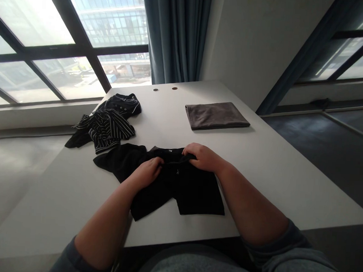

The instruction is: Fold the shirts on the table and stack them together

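Nearby, striped clothes [110, 128] and folded cloth [217, 116] lie beyond shorts [198, 191].

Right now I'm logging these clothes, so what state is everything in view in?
Black shorts: unfolded, legs apart.
Left hand: gripping the shorts' waist.
Right hand: gripping the waist too.
Black fabric by the shorts: bunched.
Striped garment: crumpled.
Dark garment behind it: crumpled.
Grey cloth: folded, lying flat.
Blue curtain: gathered.
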Motion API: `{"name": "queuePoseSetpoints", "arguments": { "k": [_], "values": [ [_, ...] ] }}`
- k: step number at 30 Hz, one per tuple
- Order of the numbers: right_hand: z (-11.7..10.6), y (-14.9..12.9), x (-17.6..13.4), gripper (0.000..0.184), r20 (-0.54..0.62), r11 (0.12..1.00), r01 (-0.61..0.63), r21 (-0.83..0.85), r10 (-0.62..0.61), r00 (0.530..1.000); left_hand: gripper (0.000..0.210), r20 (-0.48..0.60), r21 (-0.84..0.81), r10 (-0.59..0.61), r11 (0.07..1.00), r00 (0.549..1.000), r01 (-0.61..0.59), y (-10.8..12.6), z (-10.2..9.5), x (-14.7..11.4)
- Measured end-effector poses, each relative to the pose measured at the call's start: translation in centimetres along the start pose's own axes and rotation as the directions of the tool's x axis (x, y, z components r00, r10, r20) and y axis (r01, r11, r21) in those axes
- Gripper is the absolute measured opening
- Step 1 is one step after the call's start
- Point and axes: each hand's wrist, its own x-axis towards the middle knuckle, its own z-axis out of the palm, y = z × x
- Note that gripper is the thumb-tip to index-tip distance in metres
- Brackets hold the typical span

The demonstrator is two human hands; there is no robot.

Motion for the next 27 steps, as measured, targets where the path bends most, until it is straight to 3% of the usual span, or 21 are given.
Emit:
{"name": "queuePoseSetpoints", "arguments": {
  "k": [4, 11, 14, 16, 17, 20, 22, 23, 25, 27],
  "values": [
    [-0.3, -0.4, -0.1, 0.031, 0.027, 1.0, 0.018, 0.004, -0.018, 0.999, 0.024, 0.039, 0.13, 0.036, 0.991, 0.999, -0.041, 0.3, -0.3, 0.0],
    [-0.9, -0.2, -0.1, 0.028, 0.006, 0.999, 0.025, -0.032, -0.024, 1.0, 0.02, 0.115, 0.038, 0.074, 0.996, 0.991, -0.079, -0.2, -1.7, -0.2],
    [-0.9, 0.8, -0.5, 0.028, 0.01, 0.992, -0.07, -0.106, 0.071, 0.997, 0.019, 0.133, 0.03, 0.067, 0.997, 0.989, -0.071, 0.1, -2.4, -0.4],
    [-0.7, 1.5, -1.0, 0.039, 0.024, 0.972, -0.187, -0.145, 0.192, 0.981, 0.02, 0.05, 0.148, -0.054, 0.988, 0.997, 0.046, 0.4, -2.7, -0.6],
    [-0.5, 1.8, -1.2, 0.046, 0.029, 0.957, -0.242, -0.158, 0.249, 0.968, 0.022, -0.045, 0.224, -0.138, 0.964, 0.989, 0.145, 0.5, -2.7, -0.7],
    [0.2, 2.2, -1.6, 0.063, 0.015, 0.898, -0.391, -0.203, 0.402, 0.915, 0.037, -0.337, 0.329, -0.303, 0.849, 0.892, 0.413, 0.4, -2.2, -0.9],
    [0.5, 1.8, -1.7, 0.055, 0.007, 0.853, -0.471, -0.225, 0.485, 0.875, 0.05, -0.393, 0.339, -0.354, 0.802, 0.849, 0.491, 0.0, -1.6, -0.8],
    [0.5, 1.5, -1.7, 0.043, 0.016, 0.84, -0.493, -0.225, 0.509, 0.86, 0.049, -0.377, 0.352, -0.372, 0.79, 0.848, 0.502, -0.2, -1.3, -0.7],
    [0.4, 0.7, -1.7, 0.018, 0.037, 0.844, -0.498, -0.199, 0.514, 0.857, 0.034, -0.304, 0.363, -0.379, 0.802, 0.874, 0.475, -0.5, -1.1, -0.4],
    [0.1, 0.1, -1.8, 0.009, 0.004, 0.862, -0.487, -0.143, 0.493, 0.87, 0.018, -0.245, 0.31, -0.344, 0.858, 0.906, 0.409, -0.7, -1.5, -0.2]
  ]
}}
